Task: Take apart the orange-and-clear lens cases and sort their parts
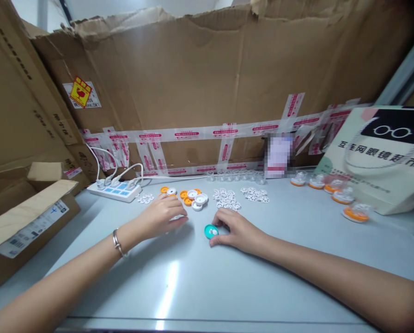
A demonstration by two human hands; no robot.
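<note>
My right hand (236, 229) grips the rim of a small teal round cap (206, 233) between thumb and fingers. Small white pieces sit inside the cap. My left hand (165, 215) hovers over the table with bent fingers, the thumb apart from them, and nothing visible in it. Just beyond its fingertips lie orange caps (183, 194) and white round caps (202, 199), some stacked on each other. A pile of white perforated pieces (227, 200) lies behind my right hand, and a smaller group of them (254, 194) is to its right.
A power strip (115, 189) with plugged-in cables stands at the back left, beside small white bits (145, 198). An open carton (30, 231) is at left. Clear domed pieces (241, 176) line the back. Orange-based clear assemblies (356, 213) stand near a paper bag (383, 162). A phone (279, 156) leans on cardboard.
</note>
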